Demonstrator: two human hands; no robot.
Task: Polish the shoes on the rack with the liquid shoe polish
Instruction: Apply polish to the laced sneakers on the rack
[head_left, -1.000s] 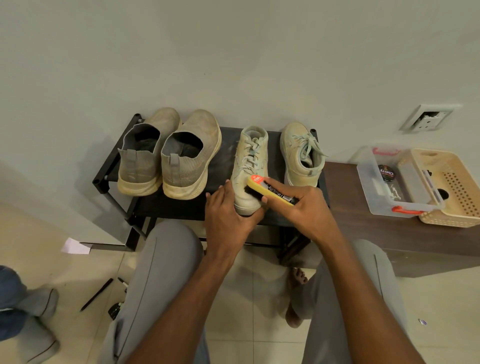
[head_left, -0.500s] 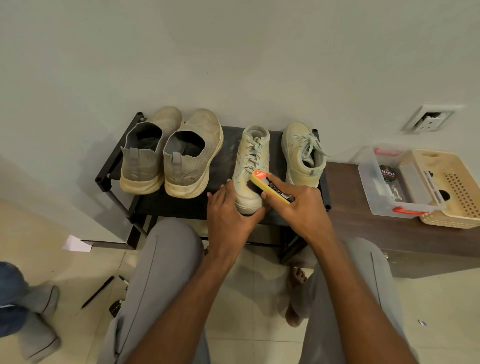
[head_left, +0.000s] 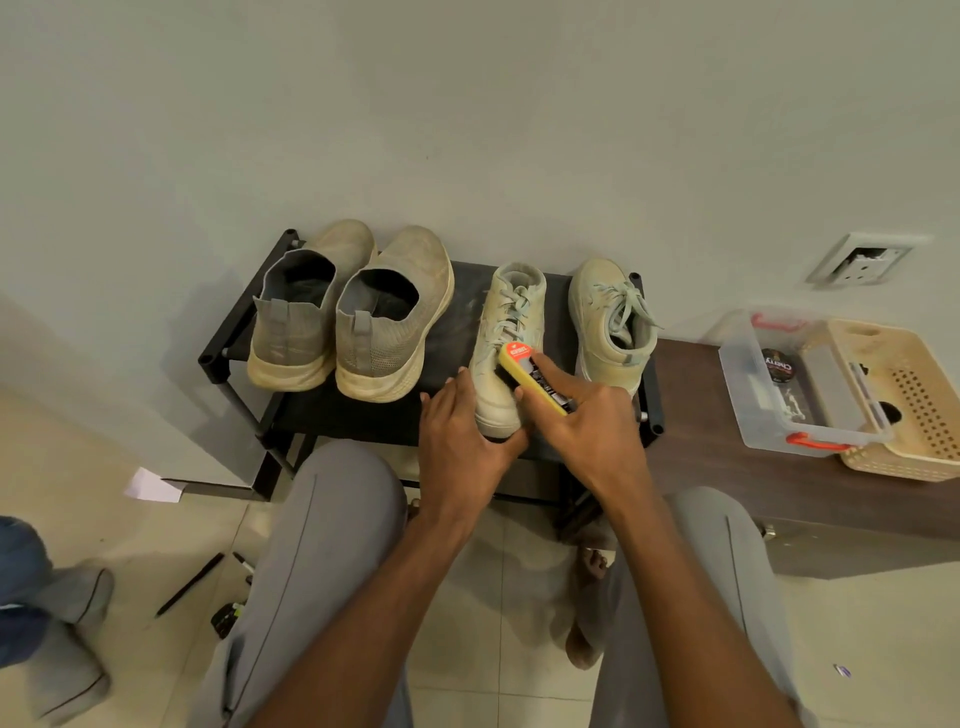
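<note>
A low black rack (head_left: 457, 317) holds two grey knit slip-on shoes (head_left: 348, 312) on the left and two pale lace-up sneakers on the right. My left hand (head_left: 460, 436) grips the heel of the nearer pale sneaker (head_left: 506, 332). My right hand (head_left: 587, 421) holds a yellow polish applicator (head_left: 530, 376) with a red and black label, laid against that sneaker's top near the laces. The other pale sneaker (head_left: 608, 322) stands untouched at the rack's right end.
A dark wooden bench (head_left: 727, 467) to the right carries a clear plastic box (head_left: 795, 395) with a black polish tin and a cream basket (head_left: 909, 400). Pens and a paper scrap lie on the tiled floor at left, near another person's foot (head_left: 57, 613).
My right hand has slid the applicator forward along the sneaker, from near the heel toward the laces. My left hand has stayed on the heel.
</note>
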